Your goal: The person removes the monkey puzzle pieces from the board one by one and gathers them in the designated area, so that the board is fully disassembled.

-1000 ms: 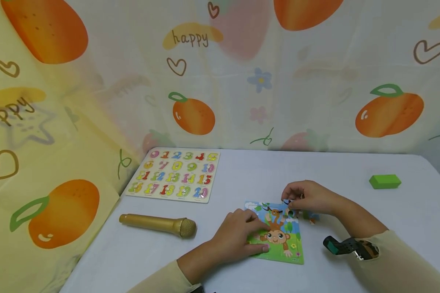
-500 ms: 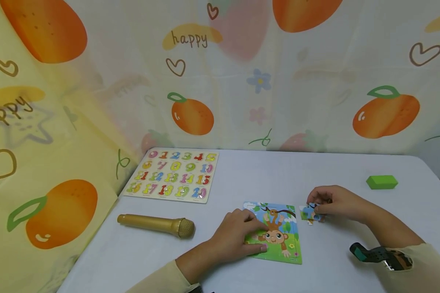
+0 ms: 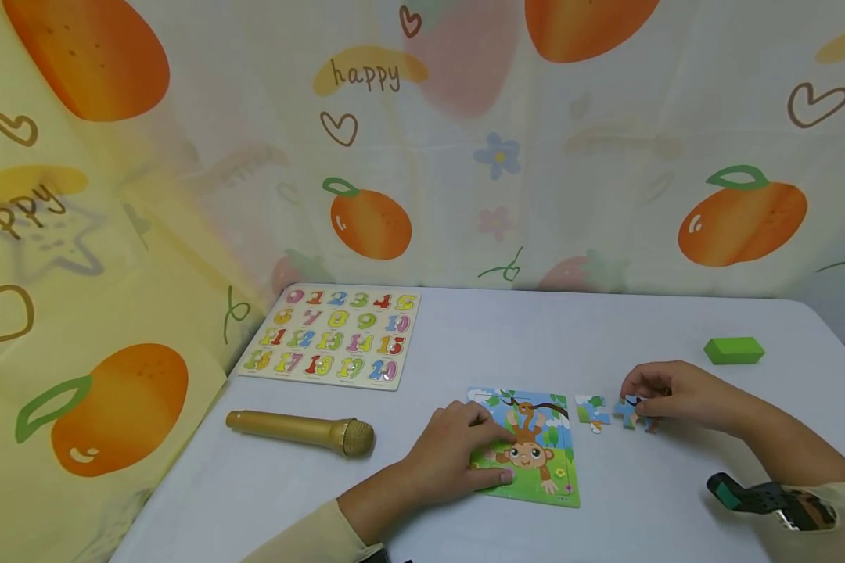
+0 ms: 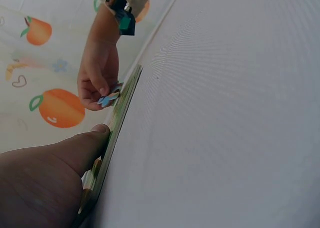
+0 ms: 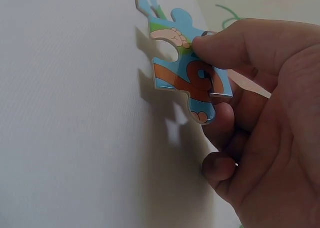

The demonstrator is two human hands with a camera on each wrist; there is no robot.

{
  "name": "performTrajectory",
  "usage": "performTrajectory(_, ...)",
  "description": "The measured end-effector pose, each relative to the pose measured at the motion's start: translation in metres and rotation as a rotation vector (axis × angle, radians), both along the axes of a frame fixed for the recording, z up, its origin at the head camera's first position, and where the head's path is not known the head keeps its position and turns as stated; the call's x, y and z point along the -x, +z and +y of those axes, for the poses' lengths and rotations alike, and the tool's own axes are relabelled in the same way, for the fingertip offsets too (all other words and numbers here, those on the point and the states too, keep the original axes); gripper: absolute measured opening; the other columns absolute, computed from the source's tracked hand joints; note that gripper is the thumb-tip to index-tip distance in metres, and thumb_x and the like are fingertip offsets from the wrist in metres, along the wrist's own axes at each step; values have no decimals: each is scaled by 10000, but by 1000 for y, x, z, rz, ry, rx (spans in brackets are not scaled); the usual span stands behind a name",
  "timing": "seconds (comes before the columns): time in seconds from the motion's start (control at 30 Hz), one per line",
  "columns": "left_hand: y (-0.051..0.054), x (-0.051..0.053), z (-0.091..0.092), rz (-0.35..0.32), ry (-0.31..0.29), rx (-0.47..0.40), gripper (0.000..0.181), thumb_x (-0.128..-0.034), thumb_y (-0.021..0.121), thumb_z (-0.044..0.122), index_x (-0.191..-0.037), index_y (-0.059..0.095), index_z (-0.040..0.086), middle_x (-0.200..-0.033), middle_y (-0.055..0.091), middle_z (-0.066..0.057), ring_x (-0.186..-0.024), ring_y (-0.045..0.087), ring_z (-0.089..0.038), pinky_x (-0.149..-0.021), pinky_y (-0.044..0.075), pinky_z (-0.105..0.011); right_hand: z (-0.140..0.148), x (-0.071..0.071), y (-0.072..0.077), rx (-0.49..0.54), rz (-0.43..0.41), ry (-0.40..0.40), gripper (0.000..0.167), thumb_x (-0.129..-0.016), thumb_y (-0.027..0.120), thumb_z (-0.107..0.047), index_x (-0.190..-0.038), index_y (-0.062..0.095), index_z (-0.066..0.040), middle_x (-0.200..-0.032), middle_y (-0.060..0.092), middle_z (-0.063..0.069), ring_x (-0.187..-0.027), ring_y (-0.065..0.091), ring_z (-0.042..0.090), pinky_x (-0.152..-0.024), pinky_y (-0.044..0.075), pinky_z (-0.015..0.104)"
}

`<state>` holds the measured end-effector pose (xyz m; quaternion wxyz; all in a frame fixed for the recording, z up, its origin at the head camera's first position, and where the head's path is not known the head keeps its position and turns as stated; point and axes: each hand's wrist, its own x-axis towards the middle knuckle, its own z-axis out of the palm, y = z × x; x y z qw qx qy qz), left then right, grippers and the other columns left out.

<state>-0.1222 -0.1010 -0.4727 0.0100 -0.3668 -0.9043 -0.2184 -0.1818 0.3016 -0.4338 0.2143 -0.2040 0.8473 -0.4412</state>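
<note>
Puzzle piece point(image 5: 167, 77) is pinched in the right hand's point(image 3: 679, 395) thumb and fingers, raised above the table point(image 3: 648, 500) near two o'clock from the monkey puzzle point(image 3: 559, 481). Between them lies a loose piece point(image 3: 593, 411). Across the puzzle's nine-o'clock side, the left hand point(image 3: 444, 453) rests, thumb and forefinger extended.

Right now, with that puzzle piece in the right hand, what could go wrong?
The held piece might slip: the right hand pinches it near one edge, apparently off the table. The loose piece lies between that hand and the monkey puzzle, so a low leftward sweep could knock it. The left hand rests on the puzzle's left part; a sideways push there may shift it.
</note>
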Motion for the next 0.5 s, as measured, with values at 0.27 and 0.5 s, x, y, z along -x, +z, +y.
performTrajectory(0.27, 0, 0, 0, -3, 0, 4, 436, -949, 749, 597, -1330, 721, 387, -1143, 552, 121, -1017, 454, -63, -911, 377, -305, 2, -4, -10, -19, 10, -44, 196, -951, 745, -33, -1144, 714, -35, -919, 652, 63, -799, 651, 166, -719, 594, 301)
performTrajectory(0.5, -1, 1, -1, -3, -6, -3, 436, -950, 747, 599, -1330, 722, 387, -1150, 553, 125, -1016, 451, -61, -910, 373, -300, -1, -9, -15, -98, 130, -116, 223, -927, 793, -57, -1145, 756, -84, -929, 633, 14, -796, 600, 110, -694, 555, 260)
